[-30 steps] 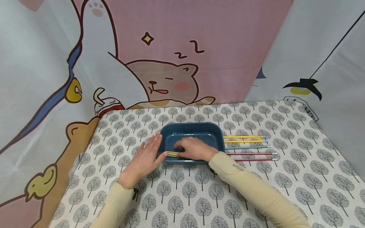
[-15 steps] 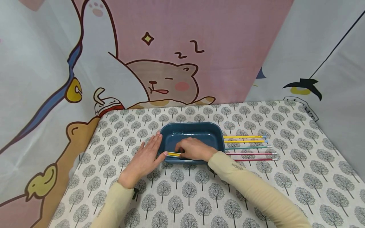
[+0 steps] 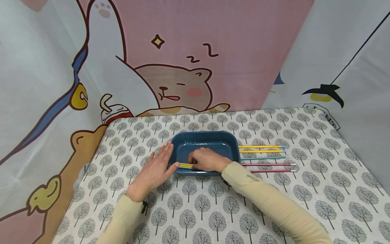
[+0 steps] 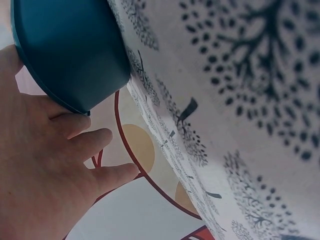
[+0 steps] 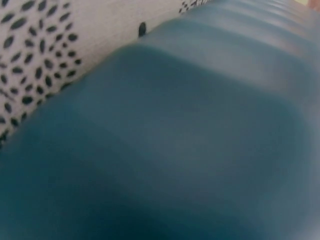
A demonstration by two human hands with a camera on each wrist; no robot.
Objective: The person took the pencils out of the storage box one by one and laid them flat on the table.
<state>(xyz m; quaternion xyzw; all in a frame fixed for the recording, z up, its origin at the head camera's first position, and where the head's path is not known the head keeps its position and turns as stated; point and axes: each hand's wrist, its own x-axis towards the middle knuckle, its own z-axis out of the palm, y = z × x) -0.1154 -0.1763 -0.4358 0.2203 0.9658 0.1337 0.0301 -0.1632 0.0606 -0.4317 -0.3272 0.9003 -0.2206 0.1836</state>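
Observation:
A dark blue rectangular dish (image 3: 210, 134) stands on the table. My left hand (image 3: 153, 171) rests against its left end, fingers straight, the thumb over the rim near the pencil ends. In the left wrist view, this hand (image 4: 47, 155) lies along the dish's corner (image 4: 70, 50). My right hand (image 3: 208, 160) reaches into the dish, its curled fingers on yellow and pale pencils (image 3: 185, 165) lying along the near wall. The fingertips and the rest of those pencils are hidden. Only the blurred dish wall (image 5: 175, 135) fills most of the right wrist view.
Right of the dish lie two yellow pencils (image 3: 262, 146), a green pencil (image 3: 265, 158) and two red pencils (image 3: 271, 164), roughly parallel. A tree-print cloth (image 3: 201, 206) covers the table. A cartoon-print curtain (image 3: 237, 51) hangs behind.
My right hand has shifted slightly right inside the dish, showing a little more of the pencils. The left hand has stayed in place.

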